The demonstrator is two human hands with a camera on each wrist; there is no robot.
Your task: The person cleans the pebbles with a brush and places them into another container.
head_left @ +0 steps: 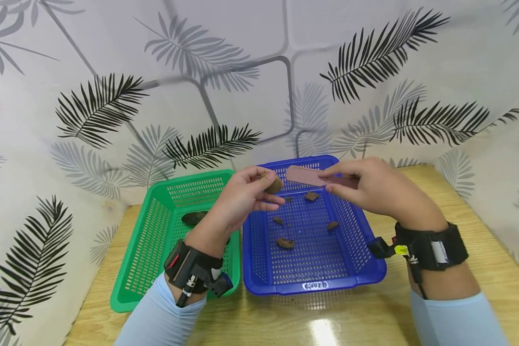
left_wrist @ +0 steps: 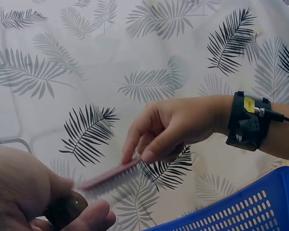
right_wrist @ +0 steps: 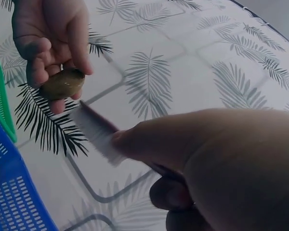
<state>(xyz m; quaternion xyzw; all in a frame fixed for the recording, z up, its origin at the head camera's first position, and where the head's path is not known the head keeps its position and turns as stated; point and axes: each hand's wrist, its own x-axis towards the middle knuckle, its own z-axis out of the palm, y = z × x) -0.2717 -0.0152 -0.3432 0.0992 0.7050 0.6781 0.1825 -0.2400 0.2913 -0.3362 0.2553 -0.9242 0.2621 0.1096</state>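
Note:
My left hand (head_left: 242,197) pinches a smooth, oval, olive-brown, stone-like object (right_wrist: 62,84) between thumb and fingers, above the blue basket's left side. The left wrist view shows only a dark, glossy part of it. From the right, my right hand (head_left: 367,185) grips a pink brush (head_left: 304,176) by its handle end. White bristles (right_wrist: 97,135) run along one side of the brush, facing down in the left wrist view. The brush's free end points toward the oval object, close beside it. Part of the handle is hidden in the right hand.
The blue basket (head_left: 315,284) stands below both hands, with several brown crumbly pieces (head_left: 285,243) inside. On its left a green basket (head_left: 134,269) holds a dark oval object (head_left: 193,218), partly covered by the left arm. Both stand on a wooden table (head_left: 259,322) before a leaf-patterned backdrop (head_left: 242,105).

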